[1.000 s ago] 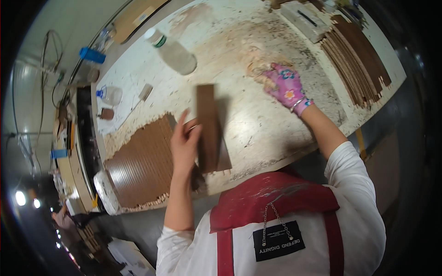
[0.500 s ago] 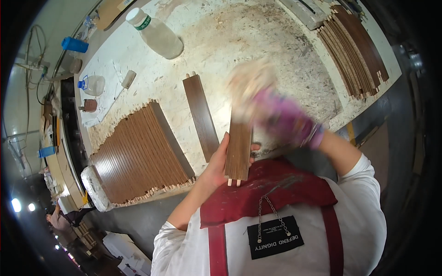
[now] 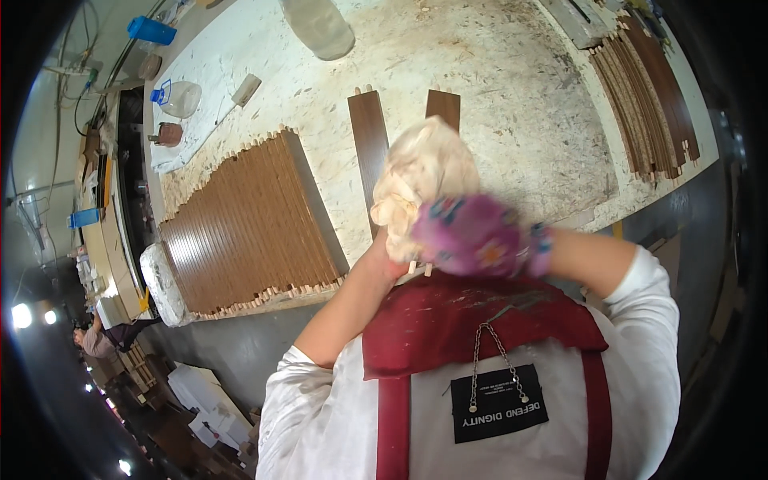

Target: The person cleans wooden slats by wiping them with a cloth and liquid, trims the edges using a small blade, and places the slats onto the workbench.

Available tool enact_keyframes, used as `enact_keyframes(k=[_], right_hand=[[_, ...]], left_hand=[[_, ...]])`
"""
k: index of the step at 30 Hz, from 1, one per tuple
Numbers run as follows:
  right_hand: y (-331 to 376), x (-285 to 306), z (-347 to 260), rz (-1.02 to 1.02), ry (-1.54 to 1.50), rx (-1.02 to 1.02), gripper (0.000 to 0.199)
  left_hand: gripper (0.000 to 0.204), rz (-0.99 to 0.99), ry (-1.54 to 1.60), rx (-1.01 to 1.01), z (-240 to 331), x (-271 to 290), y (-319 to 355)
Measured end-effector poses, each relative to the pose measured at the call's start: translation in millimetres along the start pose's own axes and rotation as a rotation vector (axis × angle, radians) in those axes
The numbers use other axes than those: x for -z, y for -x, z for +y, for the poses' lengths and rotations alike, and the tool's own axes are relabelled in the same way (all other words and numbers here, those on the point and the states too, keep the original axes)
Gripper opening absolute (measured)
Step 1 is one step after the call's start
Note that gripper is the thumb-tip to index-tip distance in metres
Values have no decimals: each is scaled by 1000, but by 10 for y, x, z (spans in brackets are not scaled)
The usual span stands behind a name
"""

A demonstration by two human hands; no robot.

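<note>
My left hand (image 3: 387, 254) was mostly hidden behind the rag and the strip, so I could not tell whether it gripped or only steadied; it sat at the near end of the dark wood strip (image 3: 442, 108) at the surface's (image 3: 512, 120) front edge. My right hand (image 3: 472, 238), in a purple patterned glove, was clenched around a bunched cream rag (image 3: 420, 172), pressed over that strip at about 12 o'clock from my chest. To wipe it well, I judged I should keep the strip pinned flat and stroke along its length, lightly over the small pegs at its ends.

A second dark strip (image 3: 370, 144) lay just beside it at 11 o'clock, close enough to be knocked. The big row of finished strips (image 3: 248, 228) lay at 9 o'clock, a clear plastic bottle (image 3: 318, 26) at 12, and another stack of strips (image 3: 648, 96) at 2 o'clock, well apart.
</note>
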State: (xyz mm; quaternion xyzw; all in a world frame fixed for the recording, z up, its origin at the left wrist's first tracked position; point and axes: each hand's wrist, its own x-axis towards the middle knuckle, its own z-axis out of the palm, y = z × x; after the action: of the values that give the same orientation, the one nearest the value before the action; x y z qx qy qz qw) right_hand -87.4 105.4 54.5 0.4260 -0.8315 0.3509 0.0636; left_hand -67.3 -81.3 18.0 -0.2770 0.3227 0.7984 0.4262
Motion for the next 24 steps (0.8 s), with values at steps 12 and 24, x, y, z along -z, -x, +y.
enact_keyframes(k=[12, 24], right_hand=[[105, 671, 1462, -90, 494, -890, 42], [-208, 341, 444, 347, -809, -817, 58]], left_hand=[[62, -222, -15, 51, 323, -113, 118], [60, -172, -108, -92, 629, -297, 238]])
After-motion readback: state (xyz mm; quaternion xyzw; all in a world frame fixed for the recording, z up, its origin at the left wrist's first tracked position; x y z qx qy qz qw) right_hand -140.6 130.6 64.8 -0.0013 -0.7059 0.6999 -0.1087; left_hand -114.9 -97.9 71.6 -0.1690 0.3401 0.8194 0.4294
